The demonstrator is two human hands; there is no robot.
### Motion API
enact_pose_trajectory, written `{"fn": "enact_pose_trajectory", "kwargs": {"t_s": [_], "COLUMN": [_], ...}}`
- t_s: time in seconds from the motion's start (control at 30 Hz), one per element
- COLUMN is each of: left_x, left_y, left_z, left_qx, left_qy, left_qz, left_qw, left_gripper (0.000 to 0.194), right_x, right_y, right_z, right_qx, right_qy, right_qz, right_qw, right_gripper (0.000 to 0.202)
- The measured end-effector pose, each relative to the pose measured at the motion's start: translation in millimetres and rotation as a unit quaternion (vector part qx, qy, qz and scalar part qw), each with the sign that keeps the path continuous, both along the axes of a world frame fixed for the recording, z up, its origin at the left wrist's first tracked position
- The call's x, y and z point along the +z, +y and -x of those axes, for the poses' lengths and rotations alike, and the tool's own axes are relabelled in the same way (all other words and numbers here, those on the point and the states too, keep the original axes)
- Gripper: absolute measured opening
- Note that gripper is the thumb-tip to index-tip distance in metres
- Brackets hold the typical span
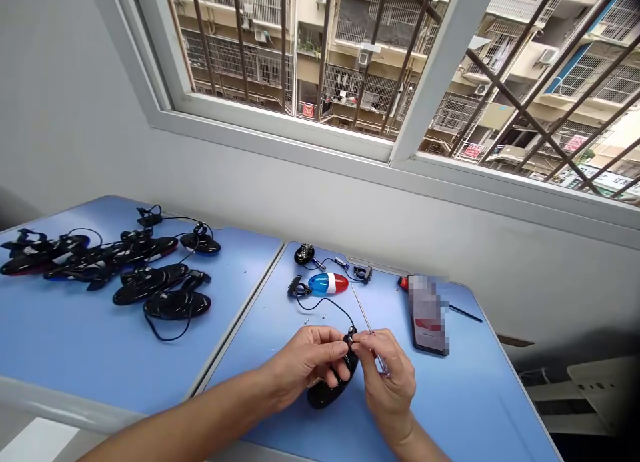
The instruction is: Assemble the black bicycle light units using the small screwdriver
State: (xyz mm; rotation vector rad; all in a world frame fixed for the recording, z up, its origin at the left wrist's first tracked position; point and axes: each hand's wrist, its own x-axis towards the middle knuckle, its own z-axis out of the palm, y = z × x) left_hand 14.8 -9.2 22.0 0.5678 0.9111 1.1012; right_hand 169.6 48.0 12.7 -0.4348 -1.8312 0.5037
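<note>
A black oval bike light (323,394) with a clamp at its upper end is between my two hands, just above or on the table. My left hand (317,359) is closed, its thumb and fingers pinching the clamp end. My right hand (387,369) is closed too, with finger and thumb at the same clamp. A screwdriver (361,307) is held in the right hand, its thin shaft pointing up and away and its clear handle partly hidden by the fingers. From the clamp a black cable runs to a small switch mount (299,287). Whatever small part is between the fingertips is hidden.
Beyond my hands lies a blue, white and red lens unit (327,283). Small screws (324,315) and a black round cup of screws (304,253) are near it. A phone (429,319) lies at right. Several black bike lights (150,282) cover the left table.
</note>
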Motion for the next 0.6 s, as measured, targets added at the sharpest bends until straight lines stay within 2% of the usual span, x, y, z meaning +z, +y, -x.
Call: {"fn": "enact_pose_trajectory", "kwargs": {"t_s": [0.23, 0.47, 0.6], "left_x": [6.7, 7.5, 7.1], "left_y": [-1.7, -0.2, -0.6], "left_z": [2.2, 3.4, 3.5], "left_qx": [-0.015, -0.014, -0.013], "left_qy": [0.006, 0.002, 0.001], "left_qz": [0.024, 0.024, 0.019], "left_qw": [1.0, 1.0, 1.0], "left_gripper": [0.041, 0.039, 0.039], "right_x": [4.9, 8.3, 6.2], "right_y": [0.2, 0.7, 1.5], "right_z": [-0.5, -2.5, -3.2], "right_qx": [0.007, -0.001, 0.011], "right_qy": [-0.019, -0.044, -0.048], "right_qz": [-0.04, -0.135, -0.127], "right_qw": [0.999, 0.99, 0.991], "right_gripper": [0.037, 0.034, 0.04]}}
